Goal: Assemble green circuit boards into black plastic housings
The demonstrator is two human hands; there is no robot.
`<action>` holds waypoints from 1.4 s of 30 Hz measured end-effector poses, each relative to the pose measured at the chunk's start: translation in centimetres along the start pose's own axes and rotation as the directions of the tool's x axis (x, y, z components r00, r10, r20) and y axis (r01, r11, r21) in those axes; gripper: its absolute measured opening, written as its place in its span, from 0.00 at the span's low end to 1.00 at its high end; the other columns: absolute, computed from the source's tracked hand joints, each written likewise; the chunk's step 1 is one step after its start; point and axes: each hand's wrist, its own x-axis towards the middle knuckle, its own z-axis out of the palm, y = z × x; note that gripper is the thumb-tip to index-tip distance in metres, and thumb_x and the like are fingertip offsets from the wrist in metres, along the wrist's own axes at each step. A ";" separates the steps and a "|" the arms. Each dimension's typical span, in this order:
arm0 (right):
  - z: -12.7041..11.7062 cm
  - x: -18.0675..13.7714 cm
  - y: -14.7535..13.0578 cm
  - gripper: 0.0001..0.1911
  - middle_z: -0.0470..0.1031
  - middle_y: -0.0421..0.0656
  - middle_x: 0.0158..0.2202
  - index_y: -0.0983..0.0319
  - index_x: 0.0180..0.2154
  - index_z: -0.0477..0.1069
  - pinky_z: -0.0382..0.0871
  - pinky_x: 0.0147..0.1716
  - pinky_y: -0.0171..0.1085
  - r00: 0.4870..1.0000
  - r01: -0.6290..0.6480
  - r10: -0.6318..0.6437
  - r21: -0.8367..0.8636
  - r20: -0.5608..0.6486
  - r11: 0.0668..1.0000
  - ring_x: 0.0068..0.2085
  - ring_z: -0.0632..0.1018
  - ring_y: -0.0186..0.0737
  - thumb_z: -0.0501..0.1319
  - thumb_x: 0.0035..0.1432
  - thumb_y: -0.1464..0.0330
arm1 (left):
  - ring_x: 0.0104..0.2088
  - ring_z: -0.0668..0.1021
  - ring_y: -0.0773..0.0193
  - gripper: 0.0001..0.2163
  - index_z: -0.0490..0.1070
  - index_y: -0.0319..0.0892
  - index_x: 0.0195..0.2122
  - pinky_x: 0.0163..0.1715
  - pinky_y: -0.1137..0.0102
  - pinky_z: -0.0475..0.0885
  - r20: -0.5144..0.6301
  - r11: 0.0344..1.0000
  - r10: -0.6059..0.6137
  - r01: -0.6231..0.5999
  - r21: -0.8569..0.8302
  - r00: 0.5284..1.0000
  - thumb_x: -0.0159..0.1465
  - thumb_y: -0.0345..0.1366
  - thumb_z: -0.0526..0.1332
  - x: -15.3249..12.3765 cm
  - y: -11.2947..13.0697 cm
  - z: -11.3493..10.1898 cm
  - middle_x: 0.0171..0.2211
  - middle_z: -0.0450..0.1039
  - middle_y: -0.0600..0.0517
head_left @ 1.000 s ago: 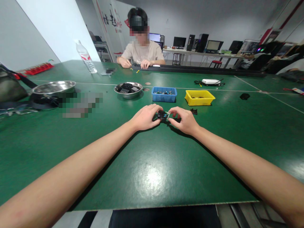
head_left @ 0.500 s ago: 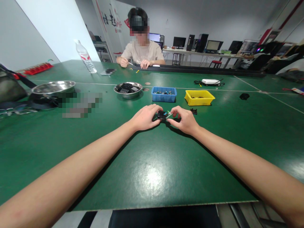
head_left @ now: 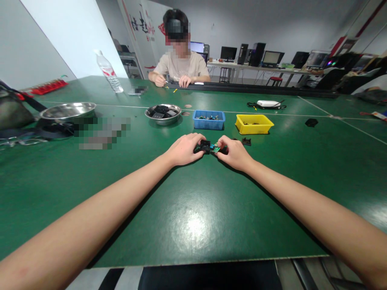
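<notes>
My left hand (head_left: 188, 150) grips a small black plastic case (head_left: 205, 146) between thumb and fingers, just above the green table. In my right hand (head_left: 235, 153) a small green circuit board (head_left: 216, 148) is pinched, with bluish parts on its left side. The board is close beside the case; whether the two are joined by wires I cannot tell. Just beyond my right fingers lies a small black plastic piece (head_left: 246, 141). Past my hands stand a blue bin (head_left: 208, 124) with small wired parts and a yellow bin (head_left: 254, 128) with small dark pieces.
A steel bowl (head_left: 163, 120) of black cases stands left of the blue bin. Farther left are a steel dish (head_left: 68, 108) and a water bottle (head_left: 109, 74). A black piece (head_left: 311, 122) and a white device (head_left: 267, 104) lie right. Across the table sits a person (head_left: 183, 66).
My right hand has tilted the circuit board so its green face shows more. The black case has turned in my left hand, showing its hollow inside.
</notes>
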 end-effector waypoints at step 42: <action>0.3 0.0 0.4 0.07 0.82 0.43 0.35 0.60 0.39 0.76 0.71 0.37 0.38 0.993 0.100 -0.101 -0.017 -0.061 0.995 0.34 0.79 0.41 0.64 0.57 0.74 | 0.37 0.79 0.54 0.15 0.71 0.40 0.49 0.41 0.62 0.73 0.011 0.999 -0.005 0.006 -0.038 1.000 0.65 0.42 0.59 0.1 -0.1 0.0 0.37 0.76 0.47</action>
